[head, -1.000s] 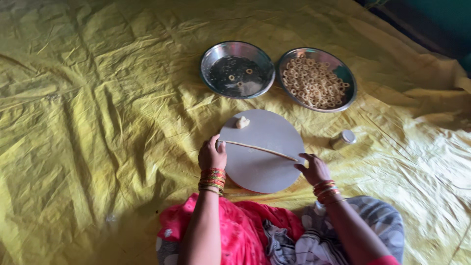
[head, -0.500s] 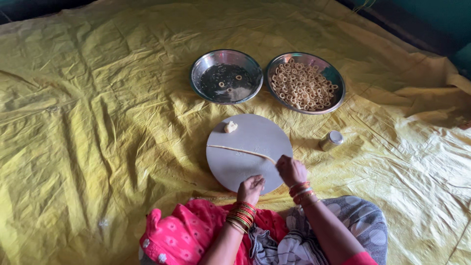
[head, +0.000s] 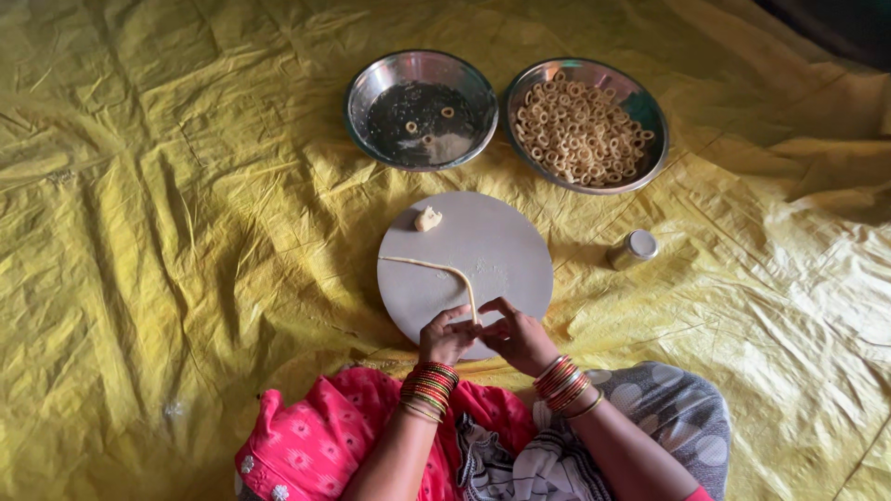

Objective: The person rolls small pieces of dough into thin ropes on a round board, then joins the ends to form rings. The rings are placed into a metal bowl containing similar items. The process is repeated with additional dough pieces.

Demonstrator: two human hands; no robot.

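While left hand and right hand pinch dough rope together at round board near edge (rope thin), overpull could snap it.

Two metal bowls — one round board

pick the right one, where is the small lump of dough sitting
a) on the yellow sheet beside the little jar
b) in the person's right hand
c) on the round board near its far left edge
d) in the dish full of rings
c: the small lump of dough rests on the round board near its far left edge, apart from the thin dough rope that both hands pinch at its near end.
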